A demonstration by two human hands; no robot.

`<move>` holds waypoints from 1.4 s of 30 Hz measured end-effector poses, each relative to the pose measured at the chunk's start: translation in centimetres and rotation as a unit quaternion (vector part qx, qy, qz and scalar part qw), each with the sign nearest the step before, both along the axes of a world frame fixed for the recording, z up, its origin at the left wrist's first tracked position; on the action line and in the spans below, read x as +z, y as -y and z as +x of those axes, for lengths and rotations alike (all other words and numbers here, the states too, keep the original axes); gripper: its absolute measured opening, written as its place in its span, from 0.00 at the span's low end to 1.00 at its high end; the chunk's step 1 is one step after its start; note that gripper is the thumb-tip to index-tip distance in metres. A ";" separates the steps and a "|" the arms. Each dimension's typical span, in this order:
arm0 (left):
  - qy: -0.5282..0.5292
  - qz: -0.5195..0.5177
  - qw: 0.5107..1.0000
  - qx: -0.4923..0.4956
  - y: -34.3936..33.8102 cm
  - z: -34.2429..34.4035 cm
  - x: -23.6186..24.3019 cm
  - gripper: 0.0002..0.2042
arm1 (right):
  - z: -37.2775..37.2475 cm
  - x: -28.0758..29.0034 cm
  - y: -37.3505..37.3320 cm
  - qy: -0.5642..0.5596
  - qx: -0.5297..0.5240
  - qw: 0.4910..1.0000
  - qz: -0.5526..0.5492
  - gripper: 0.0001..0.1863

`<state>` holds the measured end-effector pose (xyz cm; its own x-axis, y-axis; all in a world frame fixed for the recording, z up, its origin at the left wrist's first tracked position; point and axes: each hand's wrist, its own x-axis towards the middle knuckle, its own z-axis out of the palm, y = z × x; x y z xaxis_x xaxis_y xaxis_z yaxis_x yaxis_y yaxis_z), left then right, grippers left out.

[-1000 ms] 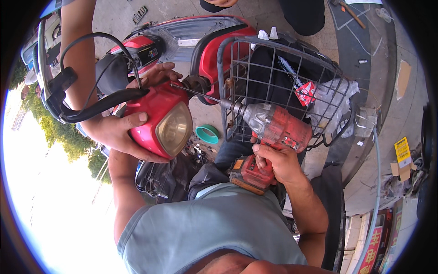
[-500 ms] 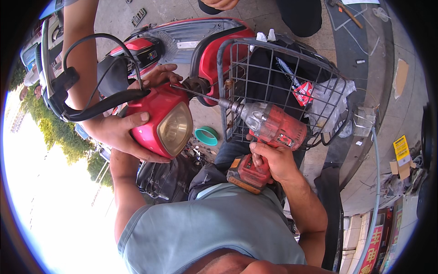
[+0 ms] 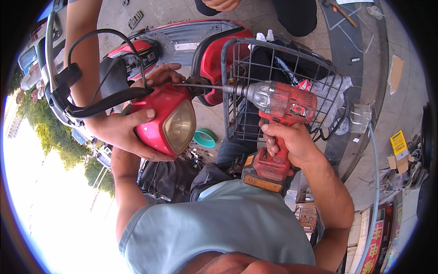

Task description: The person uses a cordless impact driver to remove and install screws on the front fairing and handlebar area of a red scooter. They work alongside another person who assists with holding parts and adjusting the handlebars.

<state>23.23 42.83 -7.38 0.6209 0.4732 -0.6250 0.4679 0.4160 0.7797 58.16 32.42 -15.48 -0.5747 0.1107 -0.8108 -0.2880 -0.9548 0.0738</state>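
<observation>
While my left hand (image 3: 121,132) cups the red headlight housing (image 3: 166,119) at centre-left of the frame, fingers spread wide around its back and underside and thumb lying on top, room is tight: handlebar and black cables (image 3: 91,82) crowd the upper left, and another person's hand (image 3: 162,73) rests just above the housing. My right hand (image 3: 287,141) is wrapped firmly round the grip of the red cordless drill (image 3: 280,102) at centre-right, fingers curled closed on the handle, its battery pack sitting low against my shirt. The drill's long thin bit (image 3: 198,85) runs leftward, its tip at the housing's top edge, close to my left thumb. Behind the drill the wire basket (image 3: 237,91) hems the tool in, its bars just beside the chuck. Open pavement (image 3: 207,121) shows only between housing and basket.
</observation>
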 end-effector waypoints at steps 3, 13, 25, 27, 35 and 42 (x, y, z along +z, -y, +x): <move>-0.024 0.041 0.996 -0.073 -0.9 0.6 1.2 0.32 | 0.0 0.4 0.0 0.012 0.012 1.000 0.011 0.07; -0.039 0.018 0.998 -0.055 -1.0 0.4 1.0 0.37 | -0.2 -0.3 0.9 0.034 0.036 0.998 0.046 0.14; 0.014 -0.037 0.987 0.155 5.0 -5.4 -3.0 0.31 | -0.2 -0.5 2.3 0.038 -0.022 0.996 0.079 0.05; 0.018 -0.038 0.976 0.216 6.8 -6.4 -4.0 0.30 | 0.9 0.1 2.5 0.060 -0.012 0.994 0.092 0.05; -0.009 -0.018 0.927 0.374 8.0 -11.5 -6.6 0.26 | 9.2 7.2 6.4 0.149 0.060 0.971 0.179 0.04; -0.134 -0.009 0.829 0.542 15.6 -18.4 2.8 0.23 | 20.7 14.1 10.7 0.148 0.069 0.958 0.236 0.12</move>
<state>4.85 27.22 -4.60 -0.3266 0.6516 -0.6847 -0.0335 0.7160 0.6973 78.90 21.72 -1.38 -0.3637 0.4441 -0.8189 -0.0986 -0.8925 -0.4402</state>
